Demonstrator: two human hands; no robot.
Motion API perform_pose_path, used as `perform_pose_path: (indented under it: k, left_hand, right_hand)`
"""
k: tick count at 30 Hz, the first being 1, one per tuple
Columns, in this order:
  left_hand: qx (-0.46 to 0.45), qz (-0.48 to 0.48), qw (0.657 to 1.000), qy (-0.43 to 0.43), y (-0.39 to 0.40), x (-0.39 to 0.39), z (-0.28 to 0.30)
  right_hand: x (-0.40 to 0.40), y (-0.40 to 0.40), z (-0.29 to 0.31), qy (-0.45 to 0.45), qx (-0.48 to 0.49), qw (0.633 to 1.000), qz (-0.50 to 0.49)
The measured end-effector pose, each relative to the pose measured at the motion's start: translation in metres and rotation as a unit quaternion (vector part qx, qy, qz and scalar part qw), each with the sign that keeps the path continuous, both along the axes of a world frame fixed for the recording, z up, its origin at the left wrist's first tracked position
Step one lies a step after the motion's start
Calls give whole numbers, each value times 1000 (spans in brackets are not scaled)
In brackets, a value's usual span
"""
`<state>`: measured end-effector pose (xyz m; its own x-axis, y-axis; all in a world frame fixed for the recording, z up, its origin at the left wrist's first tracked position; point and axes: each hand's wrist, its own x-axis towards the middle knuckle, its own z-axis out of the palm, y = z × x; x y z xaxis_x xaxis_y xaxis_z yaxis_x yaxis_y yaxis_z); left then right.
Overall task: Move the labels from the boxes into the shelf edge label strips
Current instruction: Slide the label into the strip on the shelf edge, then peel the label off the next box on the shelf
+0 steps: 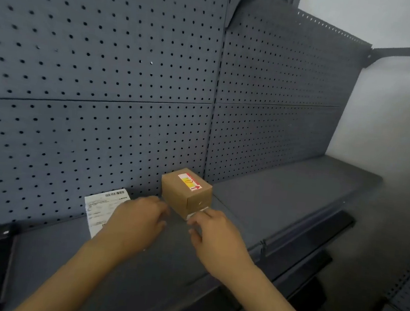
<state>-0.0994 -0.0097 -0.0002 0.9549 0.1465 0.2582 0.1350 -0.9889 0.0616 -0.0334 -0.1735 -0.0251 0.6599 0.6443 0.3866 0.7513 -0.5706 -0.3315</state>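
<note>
From the head camera, the step in hand looks to be peeling a small white label (197, 213) off the lower front edge of the cardboard box (186, 191), and it will go best if the box is held firm while the label is drawn away slowly and low along the face, so the paper neither tears nor curls on itself. The right hand (217, 241) has its fingers curled at the box's near bottom corner and appears to pinch the white label there, though motion blur keeps the exact hold from being sure. The left hand (140, 218) lies just beside the box's left lower edge with fingers loosely bent; whether the tips touch the cardboard I cannot tell, and it seems to hold nothing. Pressing that hand against the box would stop it sliding on the grey shelf (283, 200). The box is small, brown and closed, standing near the pegboard back panel (106, 67), with a red, yellow and white sticker (190, 182) on its top. A printed sheet (101, 207) leans at the pegboard to the left, partly behind the left hand. The shelf-edge strip (305, 230) runs along the front, right of the hands.
</note>
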Motion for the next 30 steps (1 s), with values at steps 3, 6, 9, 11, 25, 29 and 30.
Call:
perform_pose_path:
  k: [3,6,9,11,25,29,30]
  left_hand:
    - [0,11,1000,1,14,35,2]
    - [4,17,1000,8,29,70,7]
    - [8,28,1000,2,39,99,11]
    - [6,36,999,1,42,113,10]
    - [-6,134,991,17,55,161,8]
    - [-8,144,989,11,53,162,10]
    - [-6,144,989,10,52,163,10]
  right_hand:
    - [37,17,3,1,-1,1000,7]
    - [72,33,12,-3,-7,1000,3]
    - [103,48,16,0,-11,1000,6]
    - [119,56,16,11,-21,1000,13]
    - [206,102,9,162,-130,978,-9]
    - [217,103,9,180,-92,979,-1]
    - [218,102,9,178,-78,981,2]
